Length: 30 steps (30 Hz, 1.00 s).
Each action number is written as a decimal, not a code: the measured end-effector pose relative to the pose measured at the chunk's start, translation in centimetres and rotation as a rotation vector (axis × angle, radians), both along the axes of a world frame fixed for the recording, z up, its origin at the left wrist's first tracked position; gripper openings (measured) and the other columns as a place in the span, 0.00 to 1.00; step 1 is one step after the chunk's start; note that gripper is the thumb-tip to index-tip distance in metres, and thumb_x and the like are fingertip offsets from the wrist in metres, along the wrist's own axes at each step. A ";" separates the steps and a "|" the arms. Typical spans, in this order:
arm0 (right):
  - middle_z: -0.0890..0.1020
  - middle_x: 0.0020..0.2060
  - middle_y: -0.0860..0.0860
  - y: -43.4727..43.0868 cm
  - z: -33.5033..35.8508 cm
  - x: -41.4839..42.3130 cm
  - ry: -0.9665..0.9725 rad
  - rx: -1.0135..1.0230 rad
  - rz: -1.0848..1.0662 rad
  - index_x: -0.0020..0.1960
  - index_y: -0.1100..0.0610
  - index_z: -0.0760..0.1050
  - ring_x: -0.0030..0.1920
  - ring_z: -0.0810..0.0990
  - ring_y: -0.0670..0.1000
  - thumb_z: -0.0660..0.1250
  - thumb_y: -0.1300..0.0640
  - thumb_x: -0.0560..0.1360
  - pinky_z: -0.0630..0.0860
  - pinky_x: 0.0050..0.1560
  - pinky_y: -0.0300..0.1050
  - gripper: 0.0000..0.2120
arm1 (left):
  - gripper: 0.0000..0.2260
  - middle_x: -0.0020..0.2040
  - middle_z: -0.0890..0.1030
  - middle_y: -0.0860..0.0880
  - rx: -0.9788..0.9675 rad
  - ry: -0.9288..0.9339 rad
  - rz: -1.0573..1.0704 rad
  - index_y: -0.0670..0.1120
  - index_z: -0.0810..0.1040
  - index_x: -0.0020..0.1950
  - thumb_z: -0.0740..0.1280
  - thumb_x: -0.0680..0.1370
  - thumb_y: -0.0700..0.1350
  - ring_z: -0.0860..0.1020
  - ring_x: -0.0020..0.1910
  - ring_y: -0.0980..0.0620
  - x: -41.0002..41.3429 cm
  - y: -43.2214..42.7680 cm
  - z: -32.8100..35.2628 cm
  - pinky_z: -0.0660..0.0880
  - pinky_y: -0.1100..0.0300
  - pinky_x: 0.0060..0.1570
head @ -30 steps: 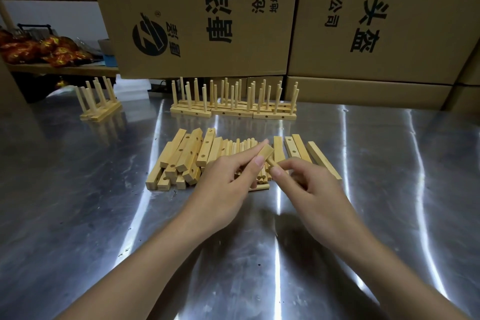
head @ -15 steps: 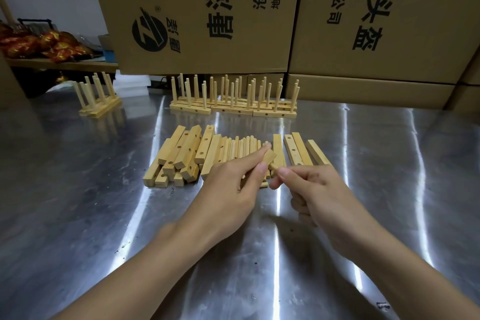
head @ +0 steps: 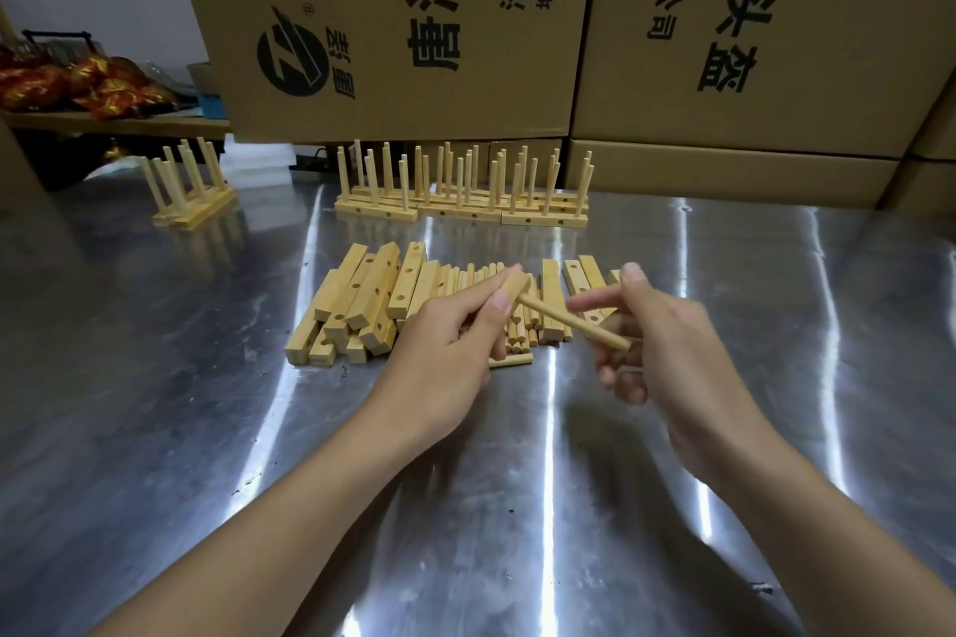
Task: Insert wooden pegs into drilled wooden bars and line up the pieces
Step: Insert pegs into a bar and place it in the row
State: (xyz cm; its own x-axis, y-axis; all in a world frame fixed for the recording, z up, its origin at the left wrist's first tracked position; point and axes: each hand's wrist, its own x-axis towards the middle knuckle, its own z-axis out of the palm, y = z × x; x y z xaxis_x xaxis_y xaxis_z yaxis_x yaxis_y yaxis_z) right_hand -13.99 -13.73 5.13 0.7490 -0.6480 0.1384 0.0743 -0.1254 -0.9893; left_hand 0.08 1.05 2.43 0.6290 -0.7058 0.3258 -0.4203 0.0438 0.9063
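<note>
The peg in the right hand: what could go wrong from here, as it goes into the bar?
1. Only the end of the peg meets the bar, and the hole is hidden; it may miss or jam.
2. The left hand holds the bar between thumb and fingers only; a push from the right hand might knock it onto the loose pegs below.

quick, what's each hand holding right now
Left hand: pinches a drilled wooden bar.
Right hand: pinches a peg, its far end at the bar.
</note>
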 end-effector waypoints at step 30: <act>0.62 0.26 0.47 0.7 -0.3 0.0 0.241 -0.221 0.190 0.43 0.58 0.81 0.26 0.59 0.47 0.61 0.52 0.87 0.58 0.26 0.39 0.19 | 0.15 0.39 0.76 0.52 0.215 -0.264 -0.032 0.51 0.75 0.53 0.52 0.90 0.55 0.72 0.37 0.52 -2.5 -0.3 -0.3 0.71 0.48 0.40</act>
